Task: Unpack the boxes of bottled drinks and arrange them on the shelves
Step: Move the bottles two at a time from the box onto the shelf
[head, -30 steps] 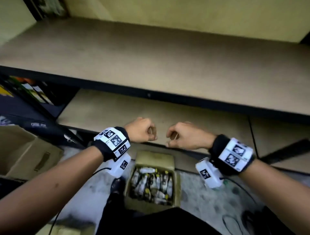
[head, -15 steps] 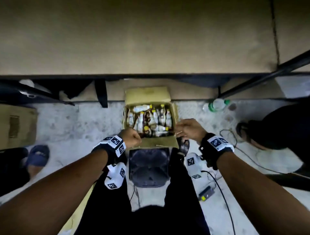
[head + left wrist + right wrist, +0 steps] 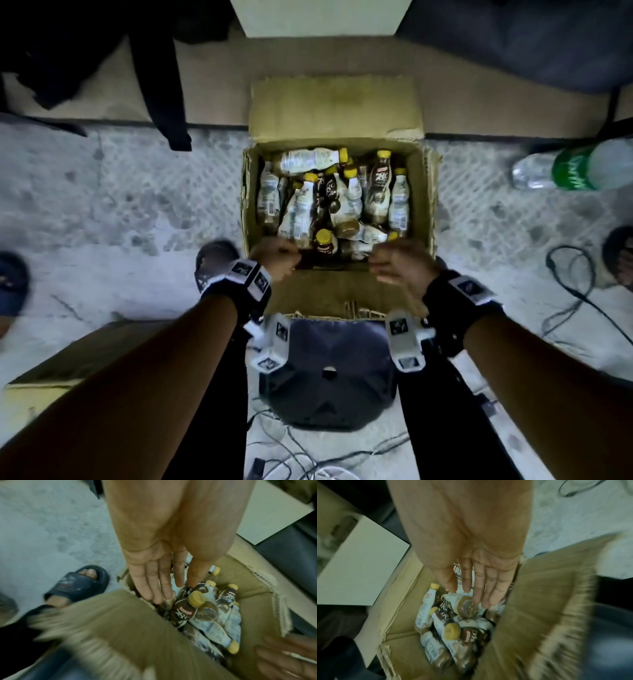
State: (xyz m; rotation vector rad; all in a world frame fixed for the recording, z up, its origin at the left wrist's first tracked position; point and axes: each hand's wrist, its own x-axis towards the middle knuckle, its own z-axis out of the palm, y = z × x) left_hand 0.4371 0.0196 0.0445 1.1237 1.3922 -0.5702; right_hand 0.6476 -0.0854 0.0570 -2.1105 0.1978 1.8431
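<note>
An open cardboard box stands on the floor, filled with several small yellow-capped coffee bottles lying jumbled. My left hand and right hand are at the box's near edge, above the near flap. In the left wrist view my left hand reaches down with straight fingers onto the bottles beside a dark-labelled one. The right wrist view has my right hand with straight fingers just over a bottle's base. Neither hand holds anything.
A dark stool stands between my legs, right behind the box. A green-labelled clear bottle lies on the floor at right, near loose cables. Another cardboard box sits at lower left. My sandalled foot is beside the box.
My view has dropped from the bare shelves to the box on the floor. Both hands came down from shelf height to the box, and their curled fingers have straightened into it.
</note>
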